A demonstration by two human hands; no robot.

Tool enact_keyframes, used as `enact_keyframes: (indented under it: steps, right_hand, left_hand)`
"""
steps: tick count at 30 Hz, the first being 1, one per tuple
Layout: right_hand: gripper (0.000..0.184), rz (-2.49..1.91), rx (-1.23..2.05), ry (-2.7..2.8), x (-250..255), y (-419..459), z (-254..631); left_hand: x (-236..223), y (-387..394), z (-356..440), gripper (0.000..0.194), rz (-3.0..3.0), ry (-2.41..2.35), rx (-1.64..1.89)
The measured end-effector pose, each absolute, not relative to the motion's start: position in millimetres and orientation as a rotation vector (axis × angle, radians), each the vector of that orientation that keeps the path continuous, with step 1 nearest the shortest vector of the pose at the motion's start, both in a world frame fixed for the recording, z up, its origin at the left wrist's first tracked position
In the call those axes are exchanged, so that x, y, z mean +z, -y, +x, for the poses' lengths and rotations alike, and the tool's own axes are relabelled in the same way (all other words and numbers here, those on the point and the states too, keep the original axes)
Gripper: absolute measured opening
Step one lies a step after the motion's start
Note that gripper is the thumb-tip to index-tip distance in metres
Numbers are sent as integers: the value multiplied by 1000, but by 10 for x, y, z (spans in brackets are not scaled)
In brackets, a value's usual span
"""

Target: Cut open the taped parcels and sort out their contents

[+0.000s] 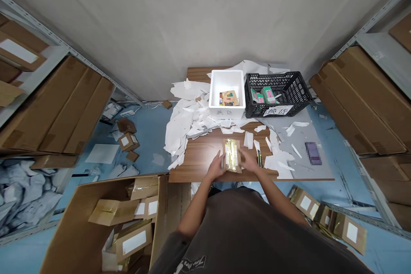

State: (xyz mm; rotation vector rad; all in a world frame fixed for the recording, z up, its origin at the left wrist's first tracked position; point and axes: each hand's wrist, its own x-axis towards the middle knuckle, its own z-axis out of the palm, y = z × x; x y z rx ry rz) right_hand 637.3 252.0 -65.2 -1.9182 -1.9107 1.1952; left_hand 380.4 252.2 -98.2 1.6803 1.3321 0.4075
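Observation:
In front of me a small cardboard box (232, 156), its top covered with shiny gold tape, is at the table's near edge. My left hand (216, 166) grips its left side, and my right hand (248, 160) is closed against its right side. Whether the box rests on the table or is lifted slightly, I cannot tell. A black and yellow utility knife (259, 159) lies just right of my right hand. Torn white paper scraps (248, 140) lie close beyond the box.
Behind stand a white foam box (227, 113) with small packets and a black plastic crate (279, 111) holding green-pink boxes. Crumpled paper (180, 124) covers the wooden table's left (199, 154). A purple blurred item (314, 153) lies right. A large carton (73, 222) of parcels stands lower left.

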Motion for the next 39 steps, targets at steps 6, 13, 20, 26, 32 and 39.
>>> enact_keyframes:
  steps: [6, 13, 20, 26, 32, 39]
  right_hand:
    - [84, -1850, 1269, 1857, -821, -2070, 6149]
    - [59, -2003, 942, 1758, -340, -2974, 6133]
    - [58, -1996, 1039, 1514, -493, -3254, 5948]
    - [78, -1725, 948, 1661, -749, -2405, 6075]
    - [72, -1789, 930, 1738, -553, -2346, 6027]
    - [65, -1892, 863, 1680, -252, -3306, 5802]
  left_hand:
    - [-835, -2418, 3837, 78, 1582, -1398, 363]
    - [-407, -3141, 3784, 56, 1610, -1582, 418]
    - [-472, -3201, 3926, 57, 1549, -1792, 597]
    - [-698, -2525, 3795, 80, 1795, -1366, 548]
    - [-658, -2409, 3886, 57, 1585, -1519, 536]
    - [-400, -3144, 3699, 66, 1441, -1741, 592]
